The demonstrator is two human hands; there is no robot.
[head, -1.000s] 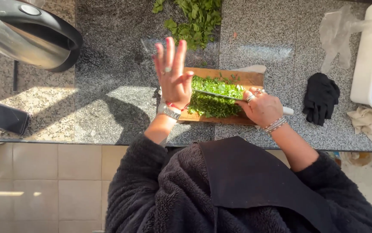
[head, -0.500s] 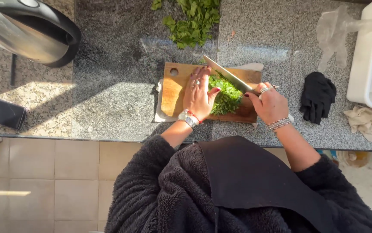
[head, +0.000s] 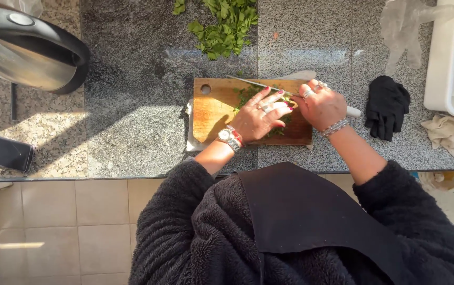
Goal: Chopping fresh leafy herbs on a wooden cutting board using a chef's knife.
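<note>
herbs [head: 248,95] on board [head: 211,113] — under left hand [head: 258,119] | knife [head: 261,84] — right hand [head: 322,105]

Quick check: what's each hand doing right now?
Left hand: open, fingers pressing the chopped herbs on the cutting board.
Right hand: closed on the knife.

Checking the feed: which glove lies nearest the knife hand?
The black glove, just beyond the right hand and its knife; the clear glove lies farther back.

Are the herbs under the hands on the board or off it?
On: the chopped herbs lie on the wooden cutting board, partly under the left hand.
</note>
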